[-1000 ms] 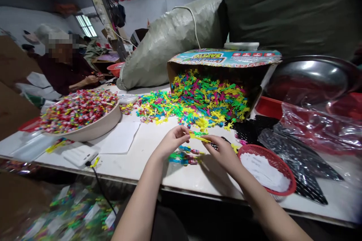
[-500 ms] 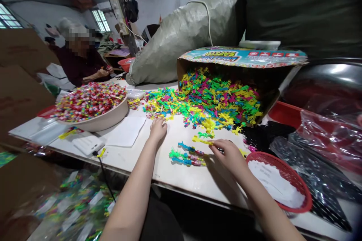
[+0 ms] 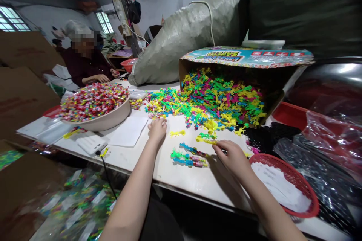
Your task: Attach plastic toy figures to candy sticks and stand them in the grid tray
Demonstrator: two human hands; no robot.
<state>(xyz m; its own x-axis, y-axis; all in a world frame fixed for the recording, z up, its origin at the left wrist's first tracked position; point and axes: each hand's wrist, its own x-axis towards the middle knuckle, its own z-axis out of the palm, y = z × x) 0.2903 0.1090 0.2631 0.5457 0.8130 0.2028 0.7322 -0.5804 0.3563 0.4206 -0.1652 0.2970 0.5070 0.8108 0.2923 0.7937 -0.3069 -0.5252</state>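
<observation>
My right hand [image 3: 232, 155] pinches the end of a yellow plastic toy figure [image 3: 206, 140] just over the white table. A green figure [image 3: 207, 135] lies right behind it. Closer to me, several blue and green figures joined to candy-coloured tubes [image 3: 189, 162] lie side by side. My left hand [image 3: 157, 128] rests at the near edge of a loose pile of figures [image 3: 166, 99]. Its fingers are curled together, and what they hold, if anything, is hidden. A single yellow figure [image 3: 177, 133] lies between my hands.
A tipped printed carton [image 3: 246, 57] spills figures at the back. Left stands a beige basin [image 3: 114, 116] heaped with small candy-like pieces, beside a white power bank [image 3: 91, 142]. A red basket [image 3: 312, 196] with paper slips sits at right. Across the table, a person [image 3: 87, 60] works.
A yellow figure now lies on the table between my hands, where there was none. My left hand stays by the pile, and the right keeps its pinch. The view has shifted slightly.
</observation>
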